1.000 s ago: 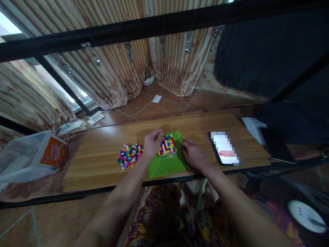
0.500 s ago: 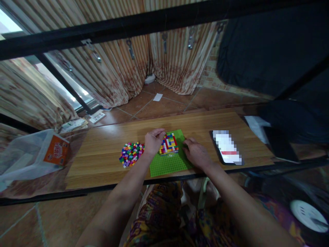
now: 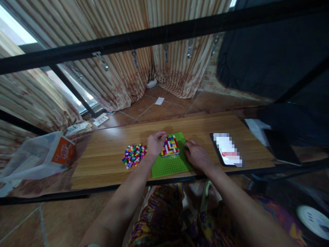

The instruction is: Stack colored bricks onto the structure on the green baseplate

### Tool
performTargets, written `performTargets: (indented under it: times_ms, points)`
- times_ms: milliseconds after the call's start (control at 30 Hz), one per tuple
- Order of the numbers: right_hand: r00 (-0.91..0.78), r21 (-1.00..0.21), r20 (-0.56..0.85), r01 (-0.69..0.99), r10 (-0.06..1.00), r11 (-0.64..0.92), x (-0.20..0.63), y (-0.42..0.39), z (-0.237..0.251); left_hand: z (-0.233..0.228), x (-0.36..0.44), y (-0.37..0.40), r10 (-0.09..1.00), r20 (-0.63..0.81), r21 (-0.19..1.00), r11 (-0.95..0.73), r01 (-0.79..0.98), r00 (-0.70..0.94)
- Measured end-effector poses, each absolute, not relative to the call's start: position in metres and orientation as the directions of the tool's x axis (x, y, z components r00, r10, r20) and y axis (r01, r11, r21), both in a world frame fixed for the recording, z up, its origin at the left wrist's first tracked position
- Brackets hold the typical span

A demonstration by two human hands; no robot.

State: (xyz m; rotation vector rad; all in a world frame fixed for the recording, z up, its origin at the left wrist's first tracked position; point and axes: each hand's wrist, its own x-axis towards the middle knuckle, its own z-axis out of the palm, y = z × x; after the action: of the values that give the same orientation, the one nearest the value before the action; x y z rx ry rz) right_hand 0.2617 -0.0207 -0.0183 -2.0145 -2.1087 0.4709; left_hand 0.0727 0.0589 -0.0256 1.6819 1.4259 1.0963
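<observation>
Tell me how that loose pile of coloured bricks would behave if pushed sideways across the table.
The pile of bricks would probably scatter rather than slide as one, since the pieces lie loose and unjoined. Each looks tiny, so likely light. The wooden table looks smooth, so they may skid easily; blocky shapes make rolling unlikely.

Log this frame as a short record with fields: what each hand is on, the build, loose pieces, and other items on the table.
left hand: fingers curled at the left edge of the brick build, cannot tell if it grips a piece
right hand: resting on the green baseplate
brick build: multicoloured, on the baseplate's far part
loose bricks: pile left of the baseplate
phone: right of the baseplate
table: wooden
</observation>
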Motion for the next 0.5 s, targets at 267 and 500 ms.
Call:
performTargets:
  times_ms: [267,500]
  points:
    - [-0.072,-0.348,-0.066,0.936,0.995,0.045,0.2614,-0.0215,-0.0178,-0.0255,0.0775,0.06,0.987,0.162,0.905,-0.15,0.399,0.004]
    - [-0.085,-0.344,-0.077,0.938,0.993,0.054,0.2626,-0.0215,-0.0179,-0.0216,0.082,0.0558,0.988,0.149,0.887,-0.122,0.445,-0.027]
